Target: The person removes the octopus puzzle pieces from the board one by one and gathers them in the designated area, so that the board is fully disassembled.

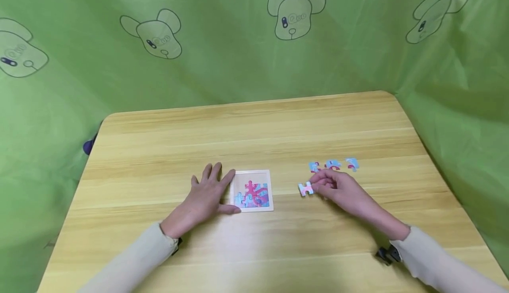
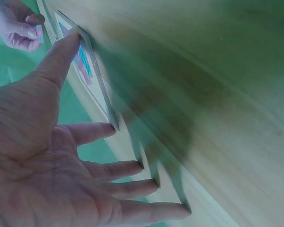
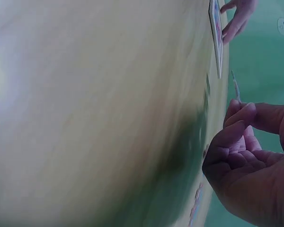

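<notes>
A square wooden puzzle tray point(image 1: 271, 198) lies on the table, with several joined pink and blue pieces point(image 1: 254, 194) in its lower and right part. My left hand point(image 1: 204, 199) spreads its fingers at the tray's left side, thumb at the near corner and index finger at the far one. In the left wrist view, that hand's thumb point(image 2: 61, 59) overlaps the tray rim. Between thumb and fingertips, my right hand point(image 1: 339, 190) pinches a pink and white jigsaw piece point(image 1: 305, 189), right of the tray. The right wrist view shows this piece point(image 3: 235, 86) edge-on, above the table.
Three loose jigsaw pieces point(image 1: 332, 164) lie in a row beyond my right hand, blue with dark pink. Wood-grain tabletop point(image 1: 238, 138) surrounds everything. Green curtain point(image 1: 222, 63) with printed animal heads hangs behind the table and along its sides.
</notes>
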Available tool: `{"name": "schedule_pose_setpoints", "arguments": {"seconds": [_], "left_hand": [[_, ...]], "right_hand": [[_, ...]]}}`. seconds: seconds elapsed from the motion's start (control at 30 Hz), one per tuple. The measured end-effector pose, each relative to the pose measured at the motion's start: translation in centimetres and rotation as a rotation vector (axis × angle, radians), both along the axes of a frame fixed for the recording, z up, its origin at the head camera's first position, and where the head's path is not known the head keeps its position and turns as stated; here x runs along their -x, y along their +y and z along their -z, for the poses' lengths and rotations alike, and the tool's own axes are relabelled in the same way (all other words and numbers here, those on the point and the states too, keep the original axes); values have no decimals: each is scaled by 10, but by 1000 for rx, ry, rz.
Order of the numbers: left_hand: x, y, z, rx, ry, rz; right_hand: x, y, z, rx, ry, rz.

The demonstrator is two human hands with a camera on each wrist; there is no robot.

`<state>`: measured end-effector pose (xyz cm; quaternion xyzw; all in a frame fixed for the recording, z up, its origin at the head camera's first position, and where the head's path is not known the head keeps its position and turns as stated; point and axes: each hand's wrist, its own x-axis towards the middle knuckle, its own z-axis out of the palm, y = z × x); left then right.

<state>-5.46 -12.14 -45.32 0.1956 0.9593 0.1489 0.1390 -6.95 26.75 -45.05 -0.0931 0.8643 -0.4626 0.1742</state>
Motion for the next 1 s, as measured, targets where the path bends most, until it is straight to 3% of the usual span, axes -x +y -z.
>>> {"name": "schedule_pose_setpoints", "arguments": {"seconds": [0.23, 0.4, 0.53, 0.8, 1.0], "left_hand": [[0, 2, -2, -9, -22, -9], [0, 2, -3, -4, -27, -9], [0, 2, -2, -1, -28, -7], [0, 1, -1, -4, -16, -3], [-1, 1, -2, 5, -26, -8]], "right_hand": [[-2, 19, 2, -34, -52, 36], [1, 27, 3, 15, -133, 73], [5, 31, 4, 25, -145, 92], [9, 31, 4, -151, -26, 44], [1, 27, 3, -247, 124, 8]]}}
